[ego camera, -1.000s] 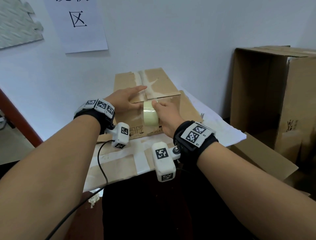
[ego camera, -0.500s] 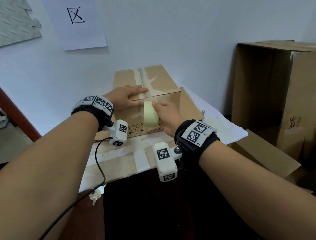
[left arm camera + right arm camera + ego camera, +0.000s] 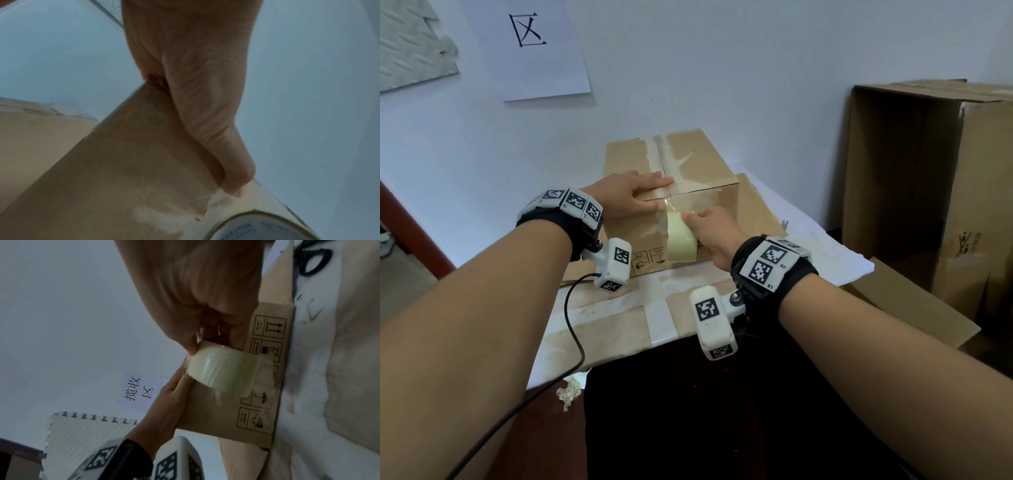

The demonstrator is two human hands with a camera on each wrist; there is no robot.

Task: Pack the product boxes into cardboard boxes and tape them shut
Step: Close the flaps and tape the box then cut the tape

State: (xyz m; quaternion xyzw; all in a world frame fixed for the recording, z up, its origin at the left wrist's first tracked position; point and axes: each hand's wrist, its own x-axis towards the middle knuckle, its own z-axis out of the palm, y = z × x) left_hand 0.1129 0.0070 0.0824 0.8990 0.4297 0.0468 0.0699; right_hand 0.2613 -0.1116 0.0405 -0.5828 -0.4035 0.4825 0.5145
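Observation:
A closed cardboard box (image 3: 698,171) stands on the table with clear tape along its top seam. My left hand (image 3: 630,197) lies flat on the box's top near edge, fingers straight, thumb (image 3: 232,170) pressing the tape on the front face. My right hand (image 3: 712,233) grips a pale yellow roll of tape (image 3: 680,236) against the box's front face (image 3: 216,410), low on that face near the printed handling symbols. A clear strip runs from the top edge down to the roll (image 3: 222,374).
The table (image 3: 825,253) is covered with white paper and flattened cardboard (image 3: 599,315). Black scissors (image 3: 312,257) lie right of the box. A tall open carton (image 3: 914,178) stands on the right, with a loose flap (image 3: 914,301) in front. A wall is close behind.
My right hand has drawn the tape roll down the box's front face from the top edge. My left hand stays pressed on the top edge.

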